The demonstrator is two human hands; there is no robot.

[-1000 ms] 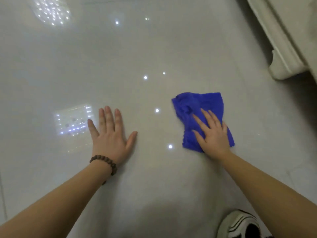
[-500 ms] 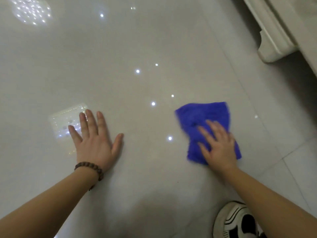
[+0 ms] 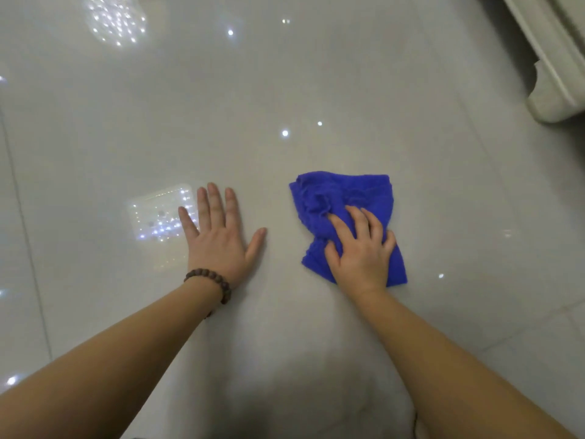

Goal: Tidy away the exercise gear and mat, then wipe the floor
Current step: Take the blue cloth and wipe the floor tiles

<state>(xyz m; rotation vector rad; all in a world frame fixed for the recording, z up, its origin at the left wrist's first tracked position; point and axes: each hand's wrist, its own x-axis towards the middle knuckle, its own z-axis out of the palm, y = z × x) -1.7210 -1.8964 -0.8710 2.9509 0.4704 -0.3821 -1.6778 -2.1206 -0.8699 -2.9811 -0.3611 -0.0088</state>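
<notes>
A crumpled blue cloth [image 3: 343,198] lies on the glossy pale tiled floor [image 3: 285,74], right of centre. My right hand [image 3: 361,248] presses down on the cloth's near half, fingers curled into the fabric. My left hand [image 3: 218,236] rests flat on the bare floor to the cloth's left, fingers spread, holding nothing; a brown bead bracelet [image 3: 210,280] circles its wrist. No exercise gear or mat is in view.
The cream-coloured base of a piece of furniture [image 3: 550,80] stands at the upper right, its foot on the floor. Ceiling lights reflect in the tiles. Tile joints run along the left and the lower right.
My right hand has slid the cloth back to the left, nearer my left hand. The shoe at the bottom right has dropped out of view as the camera shifted.
</notes>
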